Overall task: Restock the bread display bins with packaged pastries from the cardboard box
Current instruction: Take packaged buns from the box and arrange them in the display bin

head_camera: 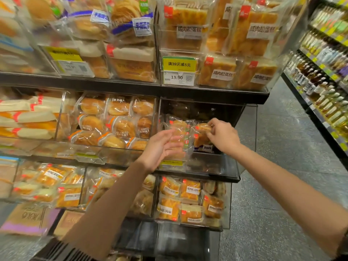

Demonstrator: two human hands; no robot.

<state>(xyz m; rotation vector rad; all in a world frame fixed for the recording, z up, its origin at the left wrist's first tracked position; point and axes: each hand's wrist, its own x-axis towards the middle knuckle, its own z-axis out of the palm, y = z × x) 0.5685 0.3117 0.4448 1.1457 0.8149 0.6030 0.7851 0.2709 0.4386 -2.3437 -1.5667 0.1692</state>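
A clear display bin (216,162) on the middle shelf at the right holds a few packaged pastries (181,129) at its back. My right hand (223,135) reaches into this bin and pinches a packaged pastry (202,128) in clear wrap. My left hand (162,147) hovers in front of the same bin with fingers straight and palm turned right, holding nothing. A blurred brown cardboard box (28,217) shows at the lower left.
Neighbouring bins hold round buns (113,121), sliced loaves (28,117) and labelled cake packs (190,198). The top shelf carries more bread and a 19.90 price tag (178,77). A grey floor aisle (278,176) runs to the right, past a shelf of bottles (323,72).
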